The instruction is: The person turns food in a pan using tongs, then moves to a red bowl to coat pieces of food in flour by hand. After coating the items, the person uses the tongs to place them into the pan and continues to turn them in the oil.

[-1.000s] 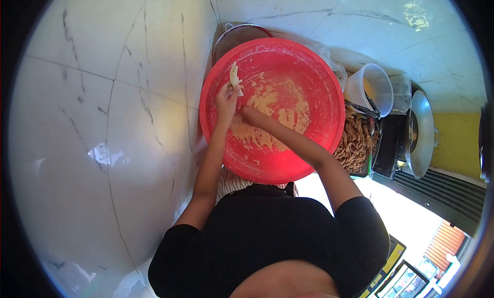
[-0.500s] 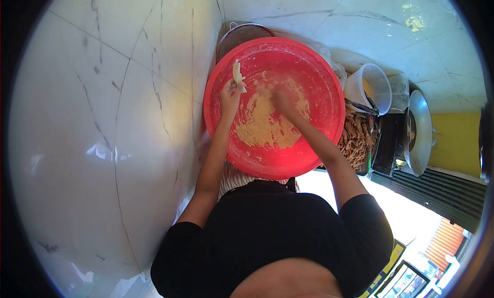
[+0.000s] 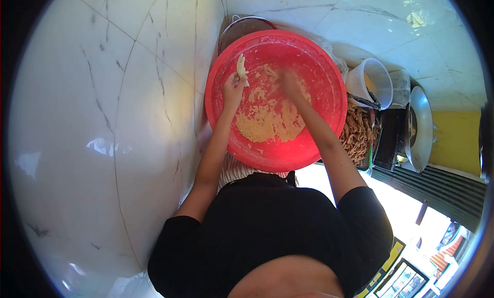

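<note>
A wide red basin (image 3: 337, 113) holds loose yellowish flour (image 3: 262, 125), spread over its floor. At the basin's left side, my left hand (image 3: 233, 87) is closed on a pale, branching piece that looks like a chicken foot (image 3: 241, 66), held upright over the basin. My right hand (image 3: 289, 83) is over the far middle of the basin, at the flour's upper edge. Motion smears its fingers, so I cannot make out whether they hold anything.
Right of the basin lies a tray of brown fried pieces (image 3: 357, 136). Behind it stand a translucent bucket (image 3: 383, 82) and a metal wok (image 3: 422, 128). A metal-rimmed pot (image 3: 242, 28) sits behind the basin. A marbled tile wall (image 3: 159, 113) rises close on the left.
My left hand and the pale piece have shifted slightly right in view. My right hand has moved slightly up and right, still blurred. The basin appears slightly higher as the view shifts.
</note>
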Action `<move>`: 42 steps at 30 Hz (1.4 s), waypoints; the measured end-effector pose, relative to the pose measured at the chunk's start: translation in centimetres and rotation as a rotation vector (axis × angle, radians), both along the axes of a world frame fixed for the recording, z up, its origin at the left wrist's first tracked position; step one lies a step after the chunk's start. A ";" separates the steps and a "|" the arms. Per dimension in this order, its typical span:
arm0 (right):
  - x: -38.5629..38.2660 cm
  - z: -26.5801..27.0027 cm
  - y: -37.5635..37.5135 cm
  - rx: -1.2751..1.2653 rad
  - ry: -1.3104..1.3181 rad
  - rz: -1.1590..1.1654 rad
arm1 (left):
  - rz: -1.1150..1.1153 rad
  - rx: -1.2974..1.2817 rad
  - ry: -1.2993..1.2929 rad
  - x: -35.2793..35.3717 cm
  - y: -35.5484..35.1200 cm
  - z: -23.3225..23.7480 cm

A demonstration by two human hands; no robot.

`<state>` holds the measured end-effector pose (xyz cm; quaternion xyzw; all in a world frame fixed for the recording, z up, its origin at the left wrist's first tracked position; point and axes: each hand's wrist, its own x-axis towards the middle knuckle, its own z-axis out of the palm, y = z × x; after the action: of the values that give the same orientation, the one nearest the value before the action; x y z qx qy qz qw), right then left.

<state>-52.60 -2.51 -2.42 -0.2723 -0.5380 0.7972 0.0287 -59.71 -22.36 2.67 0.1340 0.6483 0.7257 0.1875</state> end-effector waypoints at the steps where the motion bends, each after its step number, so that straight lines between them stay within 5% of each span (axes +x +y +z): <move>1: 0.0 -0.1 0.1 -0.127 0.007 -0.037 | -0.003 -0.001 0.002 0.0 0.0 0.0; 2: 0.5 -0.4 -0.4 -0.128 0.009 -0.039 | 0.002 0.000 -0.005 -0.1 0.0 0.0; 4: 3.2 1.0 -3.7 0.817 0.158 0.531 | 0.003 0.006 -0.014 0.1 0.1 0.0; 6: 5.7 -0.6 -7.6 1.101 0.026 0.620 | 0.006 0.060 -0.034 0.3 0.2 0.3; 8: 8.0 -2.4 -8.8 1.058 0.444 0.838 | 0.009 0.031 -0.026 0.4 0.1 0.5; 11: 8.0 0.1 -7.6 0.723 0.155 0.939 | -0.002 0.027 -0.016 0.3 0.1 -0.1; 13: 6.8 4.3 -4.7 0.502 0.028 0.651 | -0.019 0.055 -0.014 0.2 -0.1 -0.2; 15: 5.3 7.7 -1.8 -0.007 -0.026 0.276 | -0.022 0.017 -0.013 0.4 -0.3 0.2; 16: 5.0 5.7 0.2 -0.011 -0.029 0.268 | -0.029 0.014 -0.017 0.5 -0.4 0.0; 18: 5.3 0.2 3.5 -0.286 -0.080 -0.118 | -0.035 -0.033 0.028 0.4 -0.4 -0.2; 19: 5.7 2.0 2.6 -0.287 -0.076 -0.127 | -0.044 -0.033 0.031 0.5 -0.3 0.2; 21: 7.5 5.2 0.1 1.091 -0.339 0.889 | -0.020 -0.035 0.075 0.6 -0.3 1.3; 24: 10.6 2.7 -2.6 1.041 -0.057 0.792 | -0.080 -0.032 0.125 0.8 -1.0 2.8; 27: 11.5 3.1 -3.6 1.190 0.231 1.066 | -0.076 -0.202 0.168 2.6 -3.3 5.5; 29: 11.7 2.8 -2.8 -0.321 -0.197 0.590 | -0.058 -0.271 0.280 3.9 -5.4 6.1; 31: 9.5 6.9 -0.9 0.822 -0.123 0.778 | -0.038 -0.332 0.388 5.4 -6.4 6.9; 33: 7.2 8.5 2.1 0.213 -0.240 0.335 | -0.020 -0.337 0.454 6.8 -6.7 7.8; 35: 5.4 2.8 7.8 1.764 0.085 0.527 | 0.000 -0.325 0.446 7.7 -6.6 7.5; 38: 5.1 6.2 6.0 1.756 -0.150 0.333 | 0.052 -0.280 0.429 8.8 -6.4 8.4; 42: 5.0 1.3 6.7 1.896 -0.149 0.313 | 0.087 -0.250 0.391 9.1 -6.4 8.5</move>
<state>-47.55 4.22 -1.09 -0.1109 -0.9892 0.0066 0.0960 -50.63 -28.71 11.12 0.2197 0.7622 0.6074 0.0423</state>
